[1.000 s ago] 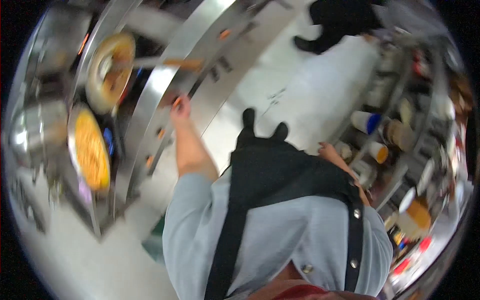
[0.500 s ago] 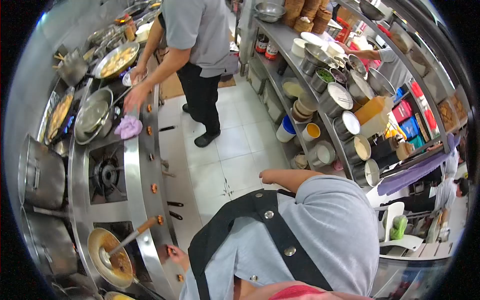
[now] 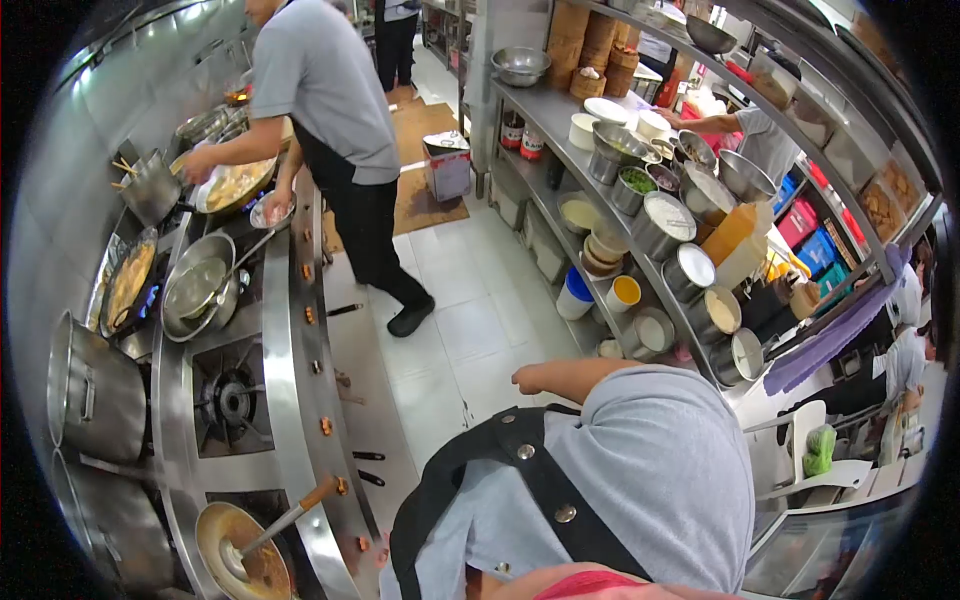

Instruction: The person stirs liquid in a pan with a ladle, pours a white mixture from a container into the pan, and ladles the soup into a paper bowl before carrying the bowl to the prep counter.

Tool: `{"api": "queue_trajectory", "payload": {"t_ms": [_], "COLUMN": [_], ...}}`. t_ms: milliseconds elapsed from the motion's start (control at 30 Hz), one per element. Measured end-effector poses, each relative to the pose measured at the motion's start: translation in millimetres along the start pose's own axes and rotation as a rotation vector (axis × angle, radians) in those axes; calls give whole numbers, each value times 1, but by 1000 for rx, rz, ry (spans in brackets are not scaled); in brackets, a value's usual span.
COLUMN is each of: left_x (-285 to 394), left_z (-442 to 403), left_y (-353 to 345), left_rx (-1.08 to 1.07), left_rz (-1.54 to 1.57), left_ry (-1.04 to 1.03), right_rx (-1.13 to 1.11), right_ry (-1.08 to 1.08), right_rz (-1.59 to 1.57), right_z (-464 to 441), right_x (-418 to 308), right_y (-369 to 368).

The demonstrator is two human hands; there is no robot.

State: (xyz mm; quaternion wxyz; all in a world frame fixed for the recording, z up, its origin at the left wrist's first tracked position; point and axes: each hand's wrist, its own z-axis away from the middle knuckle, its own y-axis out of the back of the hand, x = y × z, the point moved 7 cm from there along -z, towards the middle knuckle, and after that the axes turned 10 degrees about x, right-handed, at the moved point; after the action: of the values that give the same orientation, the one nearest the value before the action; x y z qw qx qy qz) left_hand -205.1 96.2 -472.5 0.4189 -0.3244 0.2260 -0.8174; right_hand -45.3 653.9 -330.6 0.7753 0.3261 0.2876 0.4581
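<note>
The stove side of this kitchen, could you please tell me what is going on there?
The camera wearer's left hand is near a stove knob, too blurred to tell if it touches. The right hand is out over the floor, with no object visible in it. Farther along, a co-worker has one hand at a small bowl and the other hand near a pan of food. A ladle rests in the nearest pan.

Toward eight and nine o'clock, two stockpots (image 3: 98, 405) and one bare burner (image 3: 232, 398); at seven, one wok (image 3: 222, 522), one ladle (image 3: 285, 519) and two black handles (image 3: 369, 456). Twelve o'clock has one carton (image 3: 447, 172) — and four o'clock, one green bag (image 3: 820, 450).
</note>
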Motion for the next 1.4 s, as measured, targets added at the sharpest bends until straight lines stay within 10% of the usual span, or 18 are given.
{"api": "queue_trajectory", "payload": {"t_ms": [433, 867, 1067, 1167, 1233, 1400], "left_x": [-175, -263, -319, -335, -414, -513], "left_z": [-9, -40, -92, -36, -179, -84], "left_y": [-258, -407, -530, -651, -661, -866], "left_rx": [-395, -528, -682, -758, -1202, -1281], "left_rz": [-2002, -2275, -2244, -2109, -2380, -2290], "left_ry": [-135, -129, -166, -523, -289, -618], "right_rx": [454, 843, 1189, 1385, 1404, 1510], "right_ry": [274, 586, 237, 105, 18, -334], "right_rz": [4, 268, 516, 634, 607, 572], "right_z": [45, 154, 158, 171, 177, 201], "right_x": [59, 121, 180, 208, 230, 303], "right_y": [282, 548, 678, 734, 771, 846]}}
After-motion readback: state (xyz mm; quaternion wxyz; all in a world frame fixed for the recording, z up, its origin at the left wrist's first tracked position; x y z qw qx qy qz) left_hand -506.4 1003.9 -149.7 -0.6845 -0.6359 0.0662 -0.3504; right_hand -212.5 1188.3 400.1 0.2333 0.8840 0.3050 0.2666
